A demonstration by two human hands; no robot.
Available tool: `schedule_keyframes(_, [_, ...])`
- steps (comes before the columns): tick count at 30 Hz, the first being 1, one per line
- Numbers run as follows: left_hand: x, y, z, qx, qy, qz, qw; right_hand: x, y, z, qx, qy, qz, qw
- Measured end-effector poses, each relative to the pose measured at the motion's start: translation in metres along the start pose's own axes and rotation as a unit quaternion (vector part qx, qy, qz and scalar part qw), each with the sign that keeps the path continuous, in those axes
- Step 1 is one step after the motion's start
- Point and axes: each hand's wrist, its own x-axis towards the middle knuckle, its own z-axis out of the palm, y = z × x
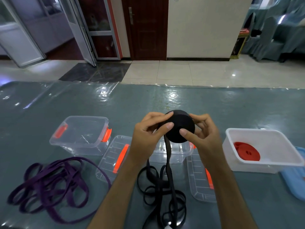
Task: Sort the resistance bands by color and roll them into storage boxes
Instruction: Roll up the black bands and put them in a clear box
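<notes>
Glossy grey-green sheeting covers the table (231, 109), and nearest the camera a loose tangle of black band (162, 192) lies on it, its lower end cut off by the frame edge beside a small white shape too blurred to name. Left of it sprawls a purple band (49, 184) in open loops. Two clear lids (113, 159) with orange strips lie flat either side of the black tangle. A strand rises from the tangle to the black roll (179, 128), held in the air between both hands. The left hand (148, 136) curls round the roll's left side, thumb pressed on its near face and fingertips over the top edge; the right hand (202, 134) pinches the right side, thumb on the face, fingers bent behind the rim. Under the hands a clear box (173, 154) is mostly hidden. Another clear box (80, 131) with orange clasps stands to the left. At right a white box (264, 152) holds a coiled red band (246, 151); a blue object (295, 180) beside it is cut off. Beyond lie pale floor tiles and a dark door (146, 27)
</notes>
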Motion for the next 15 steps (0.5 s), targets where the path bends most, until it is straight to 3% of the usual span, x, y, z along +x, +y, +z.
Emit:
schedule_keyframes(3, [-0.007, -0.001, 0.003, 0.022, 0.049, 0.003, 0.999, -0.001, -0.002, -0.003, -0.011, 0.0, 0.027, 1.0])
schedule_keyframes(6, [-0.017, -0.003, 0.01, -0.024, 0.11, -0.014, 0.994, -0.004, -0.005, 0.005, -0.02, 0.023, -0.011, 0.999])
schedule_keyframes(10, [-0.019, -0.001, 0.011, -0.035, 0.068, -0.045, 0.996, -0.013, 0.002, 0.01, -0.001, 0.053, -0.041, 0.998])
schedule_keyframes(15, [-0.026, 0.0, 0.005, -0.071, 0.091, -0.086, 0.99, -0.024, 0.003, -0.007, -0.005, 0.014, 0.054, 0.998])
